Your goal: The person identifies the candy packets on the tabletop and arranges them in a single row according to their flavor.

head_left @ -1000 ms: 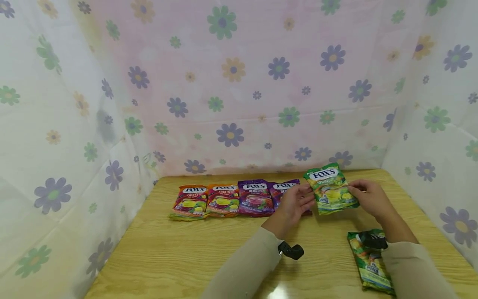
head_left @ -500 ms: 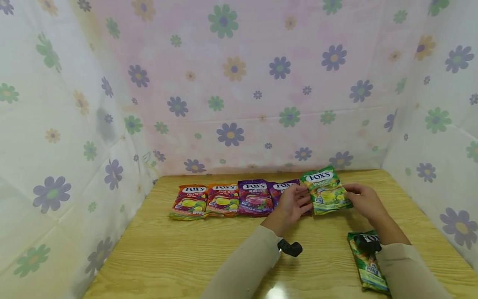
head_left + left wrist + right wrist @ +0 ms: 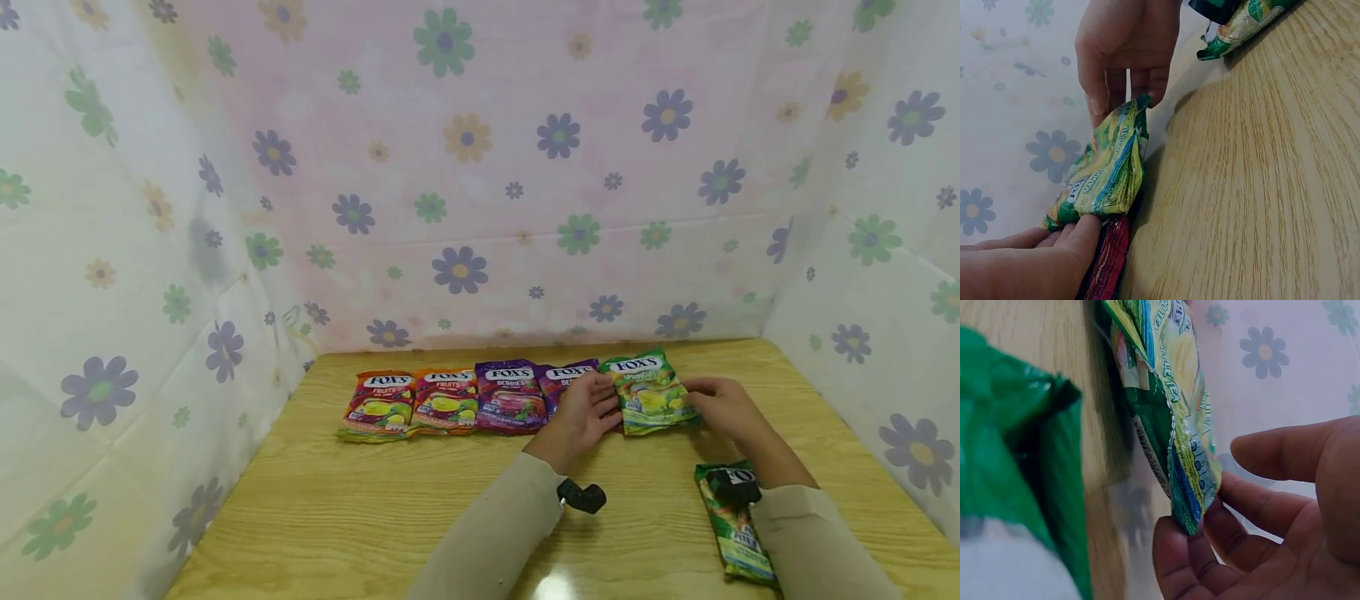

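Observation:
A green FOX'S candy bag [image 3: 648,393] lies at the right end of a row of candy bags, its right side tilted up off the table. My right hand [image 3: 731,410] is at its right edge; in the right wrist view the fingers [image 3: 1235,534] touch the bag's corner from beneath, while the thumb stands apart from it. My left hand [image 3: 581,417] rests at the bag's left edge with loosely extended fingers, partly covering a purple berries bag [image 3: 564,377]. Near my right forearm lies a second green candy bag [image 3: 735,529], partly hidden by the wrist camera.
Another purple bag [image 3: 512,398] and two orange fruits bags [image 3: 444,402] continue the row leftward along the back of the wooden table [image 3: 390,517]. Flower-printed cloth [image 3: 510,217] walls the table at the back and sides.
Both hands stay near the row while the green bag has come down and left, next to the purple bag. The right hand followed it leftward, and its thumb now stands off the bag.

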The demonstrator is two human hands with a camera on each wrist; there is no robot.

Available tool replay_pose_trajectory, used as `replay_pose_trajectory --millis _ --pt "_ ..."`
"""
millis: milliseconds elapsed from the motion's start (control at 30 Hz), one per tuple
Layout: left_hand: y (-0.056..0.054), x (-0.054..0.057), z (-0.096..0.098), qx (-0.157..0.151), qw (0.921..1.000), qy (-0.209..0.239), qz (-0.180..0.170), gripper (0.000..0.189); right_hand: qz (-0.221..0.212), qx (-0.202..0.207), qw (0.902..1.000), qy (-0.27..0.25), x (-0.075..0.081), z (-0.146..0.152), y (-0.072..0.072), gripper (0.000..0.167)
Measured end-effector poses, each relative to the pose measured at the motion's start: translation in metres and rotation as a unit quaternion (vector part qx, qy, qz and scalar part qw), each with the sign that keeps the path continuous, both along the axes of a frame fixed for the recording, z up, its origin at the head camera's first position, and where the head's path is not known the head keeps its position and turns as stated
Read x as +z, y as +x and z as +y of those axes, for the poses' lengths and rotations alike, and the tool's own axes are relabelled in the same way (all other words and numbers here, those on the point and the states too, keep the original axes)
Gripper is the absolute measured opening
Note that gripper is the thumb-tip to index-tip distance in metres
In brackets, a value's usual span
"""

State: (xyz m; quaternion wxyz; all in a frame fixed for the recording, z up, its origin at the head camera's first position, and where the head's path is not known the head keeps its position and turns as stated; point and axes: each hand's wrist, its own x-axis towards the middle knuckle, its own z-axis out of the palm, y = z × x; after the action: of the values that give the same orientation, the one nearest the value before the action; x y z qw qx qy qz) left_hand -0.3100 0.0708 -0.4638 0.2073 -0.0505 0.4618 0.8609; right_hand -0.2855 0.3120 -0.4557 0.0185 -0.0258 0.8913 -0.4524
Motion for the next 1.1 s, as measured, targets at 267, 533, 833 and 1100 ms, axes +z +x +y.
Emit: replay_pose_trajectory --millis 267,533,833,1100 --pt "-0.0002 0.0014 -0.0019 -0.006 1.0 -0.002 -0.006 0.073 -0.041 -0.001 0.9992 0.002 -0.0005 -0.0023 0.0024 0.051" --pt "0.0016 0.0028 -0.0044 -0.005 0.9999 -0.008 -0.013 0.073 -0.065 0.009 0.9978 0.005 0.0007 -0.0022 0.0036 0.052" --pt "0.0031 0.0016 -0.0074 -0.012 0.9998 -0.013 -0.01 0.07 -0.071 0.014 0.9974 0.003 0.0023 -0.0033 0.0051 0.052" --pt "0.0056 0.0035 -0.0101 -0.013 0.9998 -0.014 -0.01 0.067 -0.081 0.013 0.9966 0.009 0.0029 -0.0046 0.0063 0.054"
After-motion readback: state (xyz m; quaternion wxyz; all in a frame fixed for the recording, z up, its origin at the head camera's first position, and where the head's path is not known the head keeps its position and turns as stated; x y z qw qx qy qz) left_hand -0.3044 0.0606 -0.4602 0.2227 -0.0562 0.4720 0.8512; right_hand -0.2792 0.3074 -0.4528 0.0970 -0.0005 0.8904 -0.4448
